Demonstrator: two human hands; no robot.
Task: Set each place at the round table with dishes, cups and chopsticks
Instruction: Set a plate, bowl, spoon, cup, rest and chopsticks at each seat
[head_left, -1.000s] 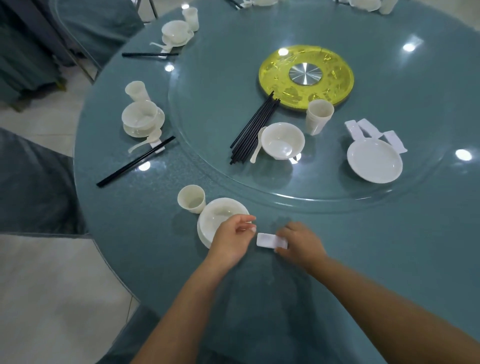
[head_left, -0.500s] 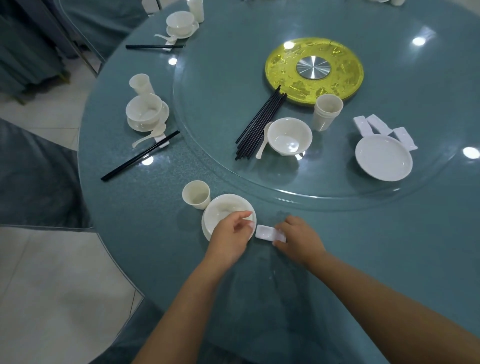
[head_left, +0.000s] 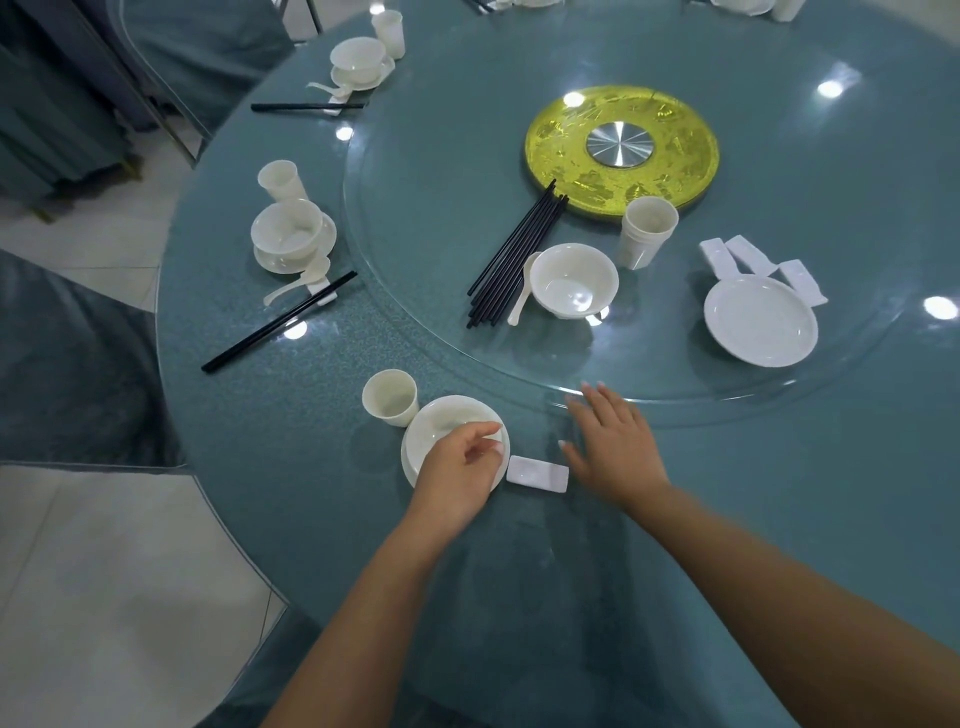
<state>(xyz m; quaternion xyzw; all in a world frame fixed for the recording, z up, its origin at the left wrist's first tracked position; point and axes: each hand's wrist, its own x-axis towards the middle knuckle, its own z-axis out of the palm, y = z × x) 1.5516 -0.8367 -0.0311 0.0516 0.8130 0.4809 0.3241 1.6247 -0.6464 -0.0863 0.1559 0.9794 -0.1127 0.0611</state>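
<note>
So the left hand (head_left: 457, 470) sits over the near edge of the bowl and plate (head_left: 441, 426) at the closest place, fingers loosely curled with nothing pinched in them as far as I can see. The right hand (head_left: 613, 447) is flat and spread, fingers straight, reaching toward the rim of the glass turntable (head_left: 415, 218), holding nothing. Between the two hands lies a little white chopstick rest (head_left: 537, 473), flat on the surface (head_left: 249, 415) just beside the plate, not touched by either hand. A cream cup (head_left: 390, 397) stands upright right up against the plate on its far left.

On the turntable: a bundle of black chopsticks (head_left: 511, 260), a spoon (head_left: 522, 291) and a bowl (head_left: 574, 280) next to them, a stack of cups (head_left: 647, 231), then a white plate (head_left: 761, 322) with three more rests (head_left: 748, 254) at its far edge. A yellow disc (head_left: 621, 150) marks the centre.

Further left there's a finished setting (head_left: 293, 236) with its cup, bowl, spoon and chopsticks, and another (head_left: 361, 62) beyond it.
</note>
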